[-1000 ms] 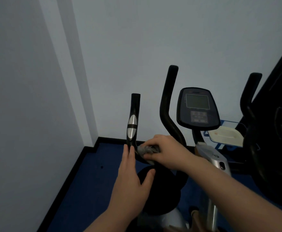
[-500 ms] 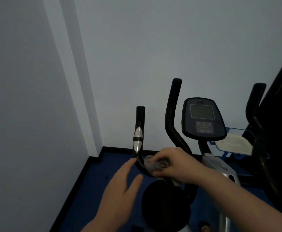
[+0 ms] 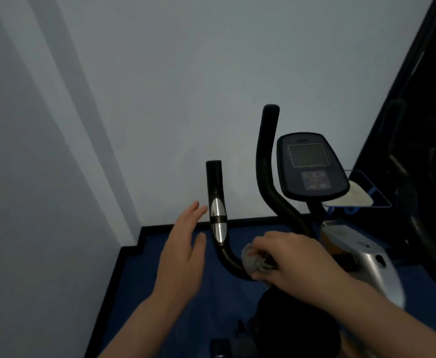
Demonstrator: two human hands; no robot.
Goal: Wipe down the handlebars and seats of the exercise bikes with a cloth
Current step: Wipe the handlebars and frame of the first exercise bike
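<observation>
Head view shows the right hand (image 3: 292, 257), low and right of centre, bunching a grey cloth (image 3: 253, 262) in curled fingers and pressing it round the bottom bend of the left handlebar (image 3: 215, 202). A second ago the left hand (image 3: 183, 257) lay with its fingers against that bar just below the silver sensor; now it has come off and hangs just beside the bar, fingers straight and spread, holding nothing. The cloth sits at much the same bend as before, perhaps a little further along toward the centre post. My reading is that the lower curve is being rubbed while the upright grip with its silver plates has yet to be wiped, and the freed hand could steady the bar again. To the right stand the taller handlebar (image 3: 266, 161) and the console (image 3: 310, 169); the black seat (image 3: 289, 326) at lower centre looks untouched, as does the second bike (image 3: 423, 177) at the right edge
</observation>
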